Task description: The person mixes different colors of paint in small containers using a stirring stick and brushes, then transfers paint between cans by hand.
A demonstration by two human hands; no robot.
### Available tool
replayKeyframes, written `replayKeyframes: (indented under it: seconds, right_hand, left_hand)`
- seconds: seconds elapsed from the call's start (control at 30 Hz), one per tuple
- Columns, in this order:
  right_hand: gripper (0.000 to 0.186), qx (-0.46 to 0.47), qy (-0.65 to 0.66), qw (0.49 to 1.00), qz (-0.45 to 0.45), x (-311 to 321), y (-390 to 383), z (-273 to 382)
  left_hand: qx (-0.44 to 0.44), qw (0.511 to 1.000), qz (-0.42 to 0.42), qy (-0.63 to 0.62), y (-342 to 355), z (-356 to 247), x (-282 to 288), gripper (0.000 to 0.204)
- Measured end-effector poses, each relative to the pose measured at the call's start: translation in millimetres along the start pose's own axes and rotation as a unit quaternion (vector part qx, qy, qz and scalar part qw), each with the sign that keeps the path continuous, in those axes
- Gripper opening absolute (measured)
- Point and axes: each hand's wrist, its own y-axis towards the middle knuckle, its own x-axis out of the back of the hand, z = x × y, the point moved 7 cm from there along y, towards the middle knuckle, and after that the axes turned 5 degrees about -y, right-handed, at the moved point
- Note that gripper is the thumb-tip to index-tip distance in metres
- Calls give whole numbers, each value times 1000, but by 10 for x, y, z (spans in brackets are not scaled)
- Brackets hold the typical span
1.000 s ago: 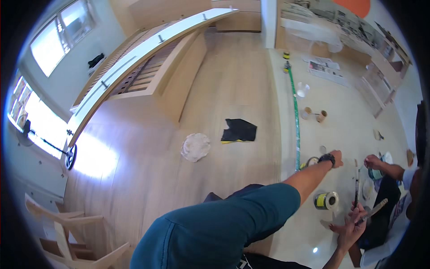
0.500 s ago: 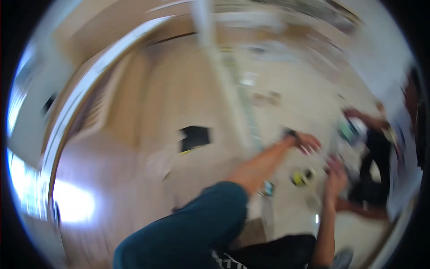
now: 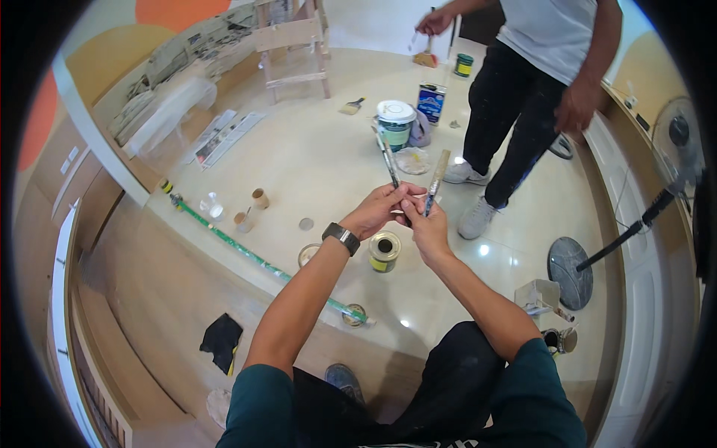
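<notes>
My left hand [image 3: 373,210], with a dark watch [image 3: 341,238] at the wrist, is closed on a slim paint-stained paintbrush [image 3: 388,155] that points up and away. Close against it, my right hand [image 3: 429,230] grips a second paintbrush [image 3: 438,176] with a pale, paint-caked upper part. The fingertips of both hands meet, and the lower ends of the brushes are hidden among them. Below the hands, an opened paint can [image 3: 385,252] with a yellow-green label stands on the floor, dark inside. A round lid [image 3: 308,255] lies beside it, partly behind my left forearm.
A co-worker [image 3: 515,104] stands ahead right, holding a wide brush [image 3: 426,58]. Near them are a white-lidded bucket [image 3: 395,123] and a blue tin [image 3: 431,103]. A green strip [image 3: 246,254] crosses the floor at left. At right stands a fan [image 3: 570,273]; a wooden ladder [image 3: 291,45] is behind.
The view has swung right and steadied. My hands, apart before, are now together with a paintbrush in each. The co-worker, low at the right before, now appears standing ahead.
</notes>
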Motion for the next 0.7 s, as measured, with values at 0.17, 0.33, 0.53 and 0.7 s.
replayKeyframes:
  seconds: [0.17, 0.33, 0.53, 0.7]
  right_hand:
    - [18, 31, -72, 997, 23, 156, 28, -39]
    - [26, -88, -194, 974, 73, 310, -110, -89]
    - [38, -88, -392, 914, 62, 805, -42, -322]
    - [35, -100, -423, 897, 79, 1230, -171, -254]
  left_hand:
    - [-88, 987, -133, -10, 196, 40, 169, 40]
    - [-64, 951, -301, 36, 37, 243, 1114, 29]
    - [139, 855, -425, 262, -480, 1012, 2079, 37]
    - [190, 848, -376, 320, -358, 1673, 2155, 29]
